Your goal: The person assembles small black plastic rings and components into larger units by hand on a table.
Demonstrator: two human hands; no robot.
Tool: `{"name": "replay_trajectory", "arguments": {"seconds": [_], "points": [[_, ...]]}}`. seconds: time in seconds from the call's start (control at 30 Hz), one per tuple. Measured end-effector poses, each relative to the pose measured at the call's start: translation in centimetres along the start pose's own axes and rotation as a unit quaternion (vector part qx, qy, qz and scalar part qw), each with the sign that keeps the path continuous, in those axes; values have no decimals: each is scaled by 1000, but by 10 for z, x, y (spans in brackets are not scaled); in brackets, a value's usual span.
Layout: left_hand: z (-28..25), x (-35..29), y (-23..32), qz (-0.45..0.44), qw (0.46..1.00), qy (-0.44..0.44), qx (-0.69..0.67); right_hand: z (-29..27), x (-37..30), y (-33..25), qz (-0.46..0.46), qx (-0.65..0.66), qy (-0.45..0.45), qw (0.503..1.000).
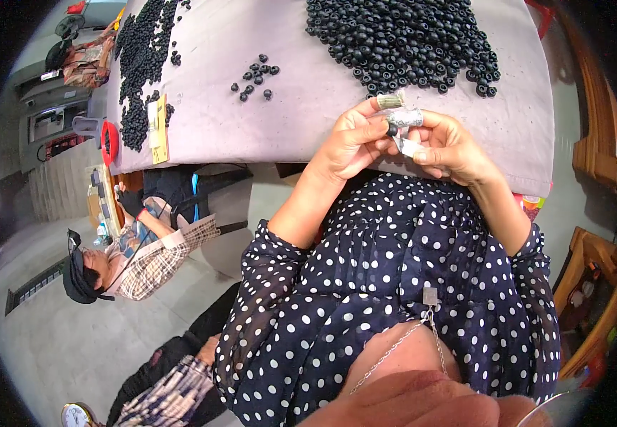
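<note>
Over the table's near edge my two hands meet, fingertips almost touching. My left hand point(358, 139) is closed, pinching a small round black part point(392, 130) between thumb and fingers. A pale wrap point(392, 100) covers its index fingertip. My right hand point(454, 146) is closed too, bent in toward the black part, with a silvery wrap point(404, 117) around its index finger. At its thumb tip shows a small white piece point(409, 147); whether this is held or wrapped on the thumb I cannot tell.
A large pile of black ring-shaped parts point(408, 43) lies beyond my hands on the cloth-covered table point(273, 135). Several loose ones point(255, 75) sit left of it. Smaller black pieces point(141, 57) cover the far left, beside a yellow strip point(160, 128). A co-worker point(145, 263) sits left.
</note>
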State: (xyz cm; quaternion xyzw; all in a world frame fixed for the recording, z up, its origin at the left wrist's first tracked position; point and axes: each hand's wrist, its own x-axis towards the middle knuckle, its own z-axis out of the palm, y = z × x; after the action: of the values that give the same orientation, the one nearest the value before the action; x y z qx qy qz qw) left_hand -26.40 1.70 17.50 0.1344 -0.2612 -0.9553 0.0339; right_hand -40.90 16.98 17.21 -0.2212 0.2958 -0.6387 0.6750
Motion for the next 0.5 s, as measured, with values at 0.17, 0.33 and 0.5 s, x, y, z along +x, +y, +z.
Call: {"name": "replay_trajectory", "arguments": {"seconds": [0.17, 0.33, 0.5], "points": [[7, -2, 1, -5, 1000, 8, 5, -2, 0, -3, 7, -1, -18, 1000], [10, 1, 0, -6, 1000, 14, 16, -3, -1, -4, 7, -1, -11, 1000], [7, -1, 0, -13, 1000, 4, 28, -6, 1, -2, 16, -19, -1, 1000]]}}
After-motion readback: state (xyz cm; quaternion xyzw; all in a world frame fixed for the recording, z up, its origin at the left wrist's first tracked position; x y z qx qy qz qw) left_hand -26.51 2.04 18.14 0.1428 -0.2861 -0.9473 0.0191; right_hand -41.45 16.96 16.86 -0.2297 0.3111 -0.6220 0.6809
